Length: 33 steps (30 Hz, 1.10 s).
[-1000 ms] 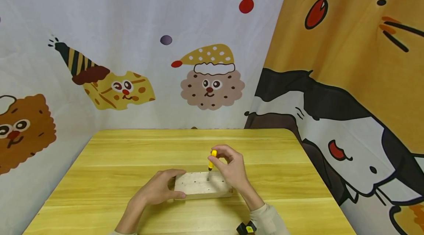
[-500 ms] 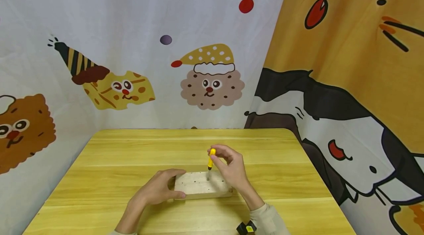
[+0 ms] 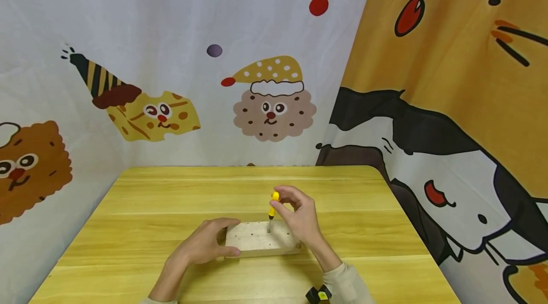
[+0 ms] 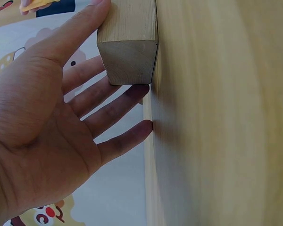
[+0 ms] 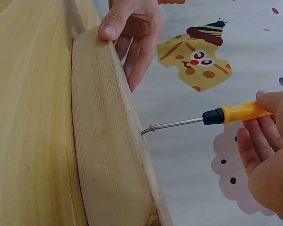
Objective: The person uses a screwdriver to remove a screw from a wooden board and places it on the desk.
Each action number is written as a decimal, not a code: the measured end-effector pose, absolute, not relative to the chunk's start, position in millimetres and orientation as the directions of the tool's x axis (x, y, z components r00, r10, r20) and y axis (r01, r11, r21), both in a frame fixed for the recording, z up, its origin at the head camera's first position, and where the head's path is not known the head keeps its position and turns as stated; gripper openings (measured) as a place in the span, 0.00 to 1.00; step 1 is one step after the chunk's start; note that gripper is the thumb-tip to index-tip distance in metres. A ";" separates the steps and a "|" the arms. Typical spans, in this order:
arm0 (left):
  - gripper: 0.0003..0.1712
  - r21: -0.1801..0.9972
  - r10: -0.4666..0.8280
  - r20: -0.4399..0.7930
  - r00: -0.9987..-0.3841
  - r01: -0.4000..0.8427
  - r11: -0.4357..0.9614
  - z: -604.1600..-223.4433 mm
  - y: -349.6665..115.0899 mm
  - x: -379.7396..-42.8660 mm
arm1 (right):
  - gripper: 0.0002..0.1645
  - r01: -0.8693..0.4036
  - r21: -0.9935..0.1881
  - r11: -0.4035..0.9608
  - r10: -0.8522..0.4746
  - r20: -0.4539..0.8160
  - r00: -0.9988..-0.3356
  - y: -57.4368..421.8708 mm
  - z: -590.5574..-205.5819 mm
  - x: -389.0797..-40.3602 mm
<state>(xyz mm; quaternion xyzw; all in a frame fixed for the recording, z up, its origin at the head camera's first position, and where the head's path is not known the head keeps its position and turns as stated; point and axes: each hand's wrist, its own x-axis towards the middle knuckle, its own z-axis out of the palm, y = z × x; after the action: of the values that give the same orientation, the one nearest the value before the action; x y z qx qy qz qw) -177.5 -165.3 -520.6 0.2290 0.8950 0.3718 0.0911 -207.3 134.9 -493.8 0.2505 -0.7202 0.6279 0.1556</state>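
On the counter [image 3: 171,199], the wooden block [image 3: 248,245] lies with your left hand [image 3: 205,242] pinching its left end; your right hand [image 3: 303,217] grips the screwdriver [image 3: 271,211] between fingers and thumb. The step in hand looks like turning the screw [image 5: 146,130], and the next move likely calls for pressure in line with the shaft. The right wrist view shows threads outside the wood (barely a speck from the head); only the left wrist view bares the end face.

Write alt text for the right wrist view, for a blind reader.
A right-hand grip holds a yellow-handled screwdriver, its tip at the head of a screw protruding from a wooden block. A left-hand grip holds the block's far end, before a cartoon-print cloth.
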 end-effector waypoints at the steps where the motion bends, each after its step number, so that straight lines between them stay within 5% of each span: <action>1: 0.49 0.707 0.477 0.008 -0.879 0.343 0.619 -520.4 -165.3 -177.6 | 0.20 -0.553 -0.829 0.086 -0.163 0.536 -0.828 134.7 -493.6 -207.5; 33: 0.49 0.719 0.466 0.002 -0.885 0.325 0.614 -520.5 -164.4 -176.2 | 0.17 -0.594 -0.802 0.060 -0.161 0.579 -0.799 135.5 -496.4 -210.7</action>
<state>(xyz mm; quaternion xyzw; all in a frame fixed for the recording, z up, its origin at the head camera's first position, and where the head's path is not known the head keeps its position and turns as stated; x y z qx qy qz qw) -176.2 -164.4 -520.5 0.2211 0.8935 0.3797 0.0927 -210.7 135.5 -496.4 0.2668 -0.7076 0.6315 0.1713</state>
